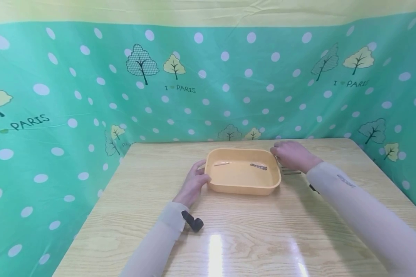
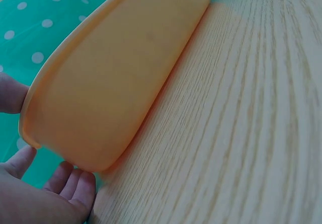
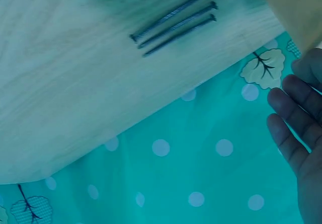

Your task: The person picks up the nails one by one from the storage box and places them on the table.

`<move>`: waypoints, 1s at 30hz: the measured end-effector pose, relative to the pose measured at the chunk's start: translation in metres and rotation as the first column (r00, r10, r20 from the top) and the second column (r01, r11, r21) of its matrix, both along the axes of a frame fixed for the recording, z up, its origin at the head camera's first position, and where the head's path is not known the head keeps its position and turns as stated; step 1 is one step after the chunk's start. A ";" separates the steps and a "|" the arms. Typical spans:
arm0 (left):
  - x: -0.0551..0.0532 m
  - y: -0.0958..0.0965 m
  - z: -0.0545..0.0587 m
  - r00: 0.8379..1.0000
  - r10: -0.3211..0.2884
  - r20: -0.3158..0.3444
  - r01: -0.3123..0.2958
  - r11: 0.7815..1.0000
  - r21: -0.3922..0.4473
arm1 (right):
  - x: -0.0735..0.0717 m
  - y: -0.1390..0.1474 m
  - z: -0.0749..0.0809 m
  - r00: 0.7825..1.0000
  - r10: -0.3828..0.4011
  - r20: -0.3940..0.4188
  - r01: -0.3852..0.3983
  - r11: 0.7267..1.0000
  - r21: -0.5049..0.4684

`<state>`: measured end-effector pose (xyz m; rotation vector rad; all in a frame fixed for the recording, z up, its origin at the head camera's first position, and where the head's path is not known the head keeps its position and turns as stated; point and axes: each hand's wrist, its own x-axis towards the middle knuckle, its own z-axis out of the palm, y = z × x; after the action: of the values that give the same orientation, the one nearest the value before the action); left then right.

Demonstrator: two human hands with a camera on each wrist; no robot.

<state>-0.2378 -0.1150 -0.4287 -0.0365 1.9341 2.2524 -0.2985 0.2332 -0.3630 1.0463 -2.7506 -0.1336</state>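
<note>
A shallow orange-yellow plastic tray (image 1: 242, 190) stands on the table, its front wall (image 2: 115, 83) filling much of the left wrist view. My left hand (image 1: 192, 184) holds the tray's left end, thumb and fingers around the rim and corner. At the back right corner, my right hand (image 1: 292, 156) has its thumb side against the rim; its other fingers (image 3: 289, 110) hang loosely bent. Inside the tray lie a single nail (image 1: 222, 164) at left and a small bunch of nails (image 1: 259, 166) at right. Three dark nails (image 3: 173, 22) lie side by side on the table near my right hand.
The wood-grain table (image 1: 152, 165) ends at a back edge just beyond the tray. A green dotted cloth (image 1: 180, 107) with printed trees hangs behind and at both sides. Black wrist straps with cameras (image 1: 194, 222) sit on my sleeves.
</note>
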 end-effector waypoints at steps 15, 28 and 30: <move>-0.002 -0.001 -0.001 1.000 -0.017 0.002 0.017 1.000 0.002 | -0.009 -0.033 0.013 0.998 0.020 0.056 -0.022 1.000 0.022; -0.001 0.000 0.000 1.000 -0.001 0.006 0.001 1.000 0.010 | -0.014 -0.064 0.019 0.995 0.027 0.092 -0.030 0.999 0.034; -0.001 0.000 0.000 1.000 0.002 0.006 -0.002 1.000 0.006 | -0.015 -0.070 0.018 0.994 0.025 0.103 -0.028 0.999 0.033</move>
<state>-0.2384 -0.1150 -0.4292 -0.0437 1.9246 2.2568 -0.3139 0.1636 -0.3447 1.1281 -2.8336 -0.1269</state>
